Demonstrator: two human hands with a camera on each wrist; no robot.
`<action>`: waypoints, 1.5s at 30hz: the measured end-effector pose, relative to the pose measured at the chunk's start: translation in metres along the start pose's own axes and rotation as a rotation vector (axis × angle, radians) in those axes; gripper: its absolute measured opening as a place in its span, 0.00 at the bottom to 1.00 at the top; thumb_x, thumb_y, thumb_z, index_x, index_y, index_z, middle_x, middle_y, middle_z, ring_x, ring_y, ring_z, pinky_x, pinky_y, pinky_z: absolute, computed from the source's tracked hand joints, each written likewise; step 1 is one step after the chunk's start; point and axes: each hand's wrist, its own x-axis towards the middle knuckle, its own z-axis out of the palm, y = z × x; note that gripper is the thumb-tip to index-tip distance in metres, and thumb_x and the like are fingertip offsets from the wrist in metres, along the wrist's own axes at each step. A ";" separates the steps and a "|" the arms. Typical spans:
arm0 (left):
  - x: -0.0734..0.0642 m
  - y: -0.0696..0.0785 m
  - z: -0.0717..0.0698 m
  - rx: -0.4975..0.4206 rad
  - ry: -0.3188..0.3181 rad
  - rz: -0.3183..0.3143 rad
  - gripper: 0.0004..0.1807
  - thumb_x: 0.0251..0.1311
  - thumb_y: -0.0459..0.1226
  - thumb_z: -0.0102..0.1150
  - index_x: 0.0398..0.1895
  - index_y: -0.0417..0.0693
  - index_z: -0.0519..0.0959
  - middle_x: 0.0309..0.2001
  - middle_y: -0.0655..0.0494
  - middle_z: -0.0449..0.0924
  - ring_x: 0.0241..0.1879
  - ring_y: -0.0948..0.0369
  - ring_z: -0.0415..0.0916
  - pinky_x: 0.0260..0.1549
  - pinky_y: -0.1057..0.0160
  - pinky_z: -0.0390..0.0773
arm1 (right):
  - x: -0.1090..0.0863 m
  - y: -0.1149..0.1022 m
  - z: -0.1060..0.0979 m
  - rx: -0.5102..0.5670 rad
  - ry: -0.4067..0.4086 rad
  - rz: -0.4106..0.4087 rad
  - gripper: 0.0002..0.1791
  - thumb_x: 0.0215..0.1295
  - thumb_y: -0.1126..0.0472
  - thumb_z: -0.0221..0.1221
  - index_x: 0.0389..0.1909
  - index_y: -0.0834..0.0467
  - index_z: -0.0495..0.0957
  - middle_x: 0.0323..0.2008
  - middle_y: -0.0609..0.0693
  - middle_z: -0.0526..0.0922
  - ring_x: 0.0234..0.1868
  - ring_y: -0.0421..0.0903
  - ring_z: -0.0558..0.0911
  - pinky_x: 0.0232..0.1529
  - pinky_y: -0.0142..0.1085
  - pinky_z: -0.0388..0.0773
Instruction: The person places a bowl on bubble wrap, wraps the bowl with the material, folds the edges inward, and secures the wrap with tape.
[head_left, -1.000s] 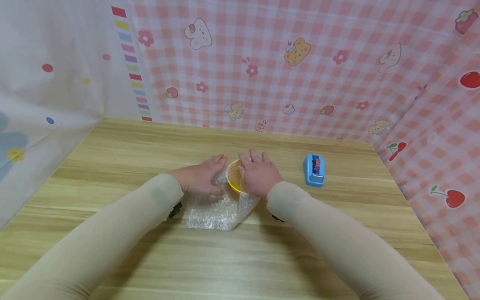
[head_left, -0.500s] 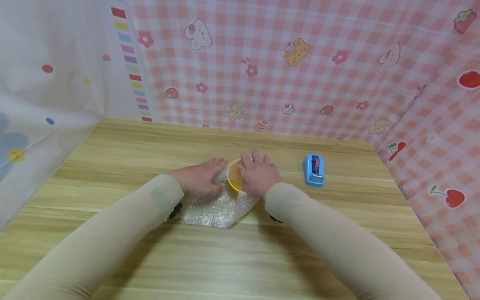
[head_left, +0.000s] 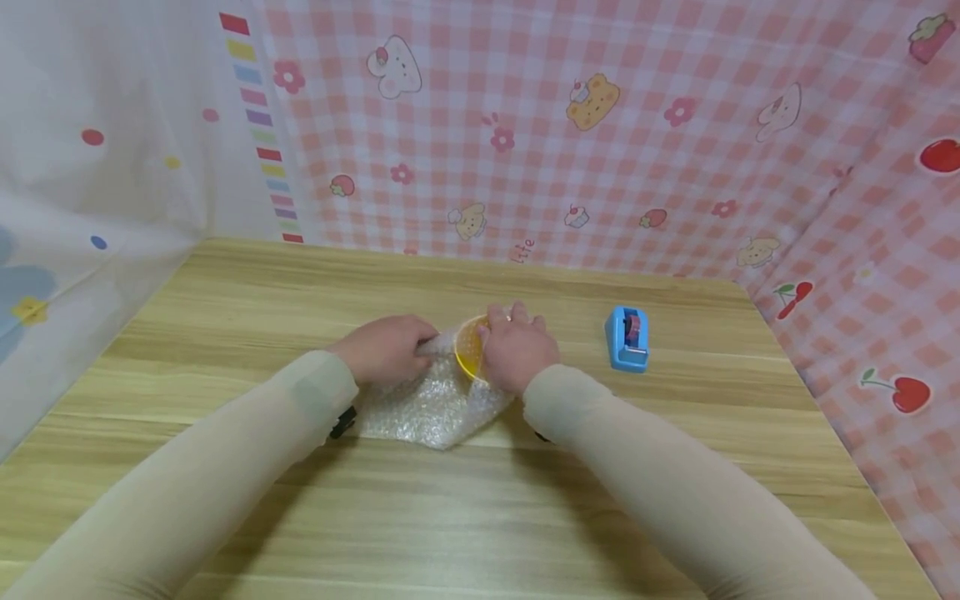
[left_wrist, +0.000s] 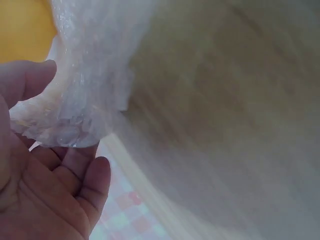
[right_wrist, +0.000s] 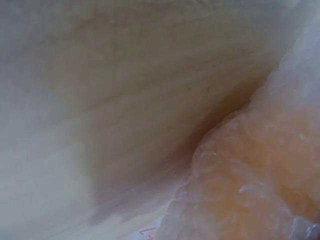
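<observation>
A round yellow vessel (head_left: 470, 360) with a bright rim, like a bowl or cup, lies in a sheet of bubble wrap (head_left: 423, 412) at mid-table. My left hand (head_left: 386, 348) pinches the wrap's edge left of the vessel. In the left wrist view, the thumb (left_wrist: 32, 77) lies over the gathered bubble wrap (left_wrist: 95, 75) and the fingers are bent beneath it. Spread over the vessel's right side, my right hand (head_left: 519, 350) presses on the wrapped thing and hides part of it. Yellow shows through the bubble wrap (right_wrist: 250, 185) in the right wrist view, where no fingers appear.
A blue tape dispenser (head_left: 628, 340) with a pink roll stands to the right of my right hand. The wooden table (head_left: 465, 525) ends at a pink checked cloth (head_left: 525, 167) behind and on the right, and a white sheet (head_left: 105, 167) on the left.
My left hand has gone from lying flat on the wrap to pinching its edge and lifting it somewhat. The wrap's near edge has shifted slightly away and left. The right hand stays nearly in place.
</observation>
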 end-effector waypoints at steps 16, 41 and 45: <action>-0.013 -0.015 -0.004 -0.034 -0.084 -0.055 0.24 0.66 0.47 0.68 0.61 0.47 0.79 0.39 0.57 0.85 0.36 0.59 0.79 0.41 0.57 0.81 | 0.001 -0.001 0.003 0.002 0.027 0.029 0.31 0.86 0.41 0.36 0.79 0.54 0.60 0.79 0.69 0.59 0.76 0.76 0.63 0.67 0.67 0.74; -0.030 -0.026 -0.022 -0.269 -0.267 -0.060 0.20 0.58 0.42 0.75 0.45 0.45 0.75 0.27 0.55 0.81 0.24 0.62 0.76 0.26 0.67 0.75 | 0.002 0.001 0.000 -0.007 -0.003 0.039 0.33 0.86 0.41 0.34 0.81 0.55 0.57 0.81 0.70 0.56 0.77 0.76 0.62 0.70 0.66 0.71; -0.030 -0.024 -0.027 -0.297 -0.287 -0.057 0.18 0.60 0.42 0.73 0.43 0.45 0.75 0.25 0.56 0.79 0.24 0.63 0.74 0.25 0.68 0.74 | 0.002 0.000 -0.001 0.009 -0.005 0.047 0.33 0.86 0.41 0.35 0.82 0.54 0.57 0.81 0.69 0.55 0.78 0.76 0.60 0.71 0.66 0.70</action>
